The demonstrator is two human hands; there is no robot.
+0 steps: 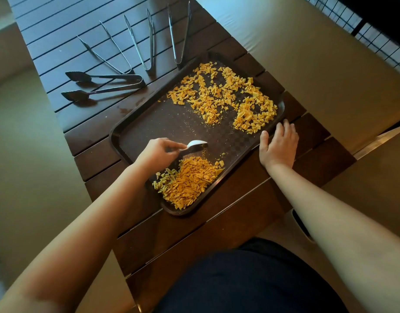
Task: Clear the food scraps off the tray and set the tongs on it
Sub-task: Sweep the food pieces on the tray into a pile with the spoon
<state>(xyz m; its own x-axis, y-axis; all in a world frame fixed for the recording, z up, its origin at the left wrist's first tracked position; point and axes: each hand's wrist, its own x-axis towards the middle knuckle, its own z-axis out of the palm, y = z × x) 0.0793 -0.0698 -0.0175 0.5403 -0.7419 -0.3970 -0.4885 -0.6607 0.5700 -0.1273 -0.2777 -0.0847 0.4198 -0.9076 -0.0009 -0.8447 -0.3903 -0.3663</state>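
One tray (135, 123) is lying on the table (217, 233). Four tongs are lying beyond the left grip (157, 152): three steel tongs (147, 39), one black-tipped tongs (104, 84). Two scrap heaps: near pile (190, 181) beside that grip, far spread (221, 93). One spoon (195, 144).

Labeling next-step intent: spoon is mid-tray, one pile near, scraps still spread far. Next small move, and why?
Probably reach the spoon in the left hand out to the scattered scraps at the tray's far end and drag them back toward the gathered pile. Much of the food is still spread there, the right hand steadies the tray's edge, and the tongs lie on the table.
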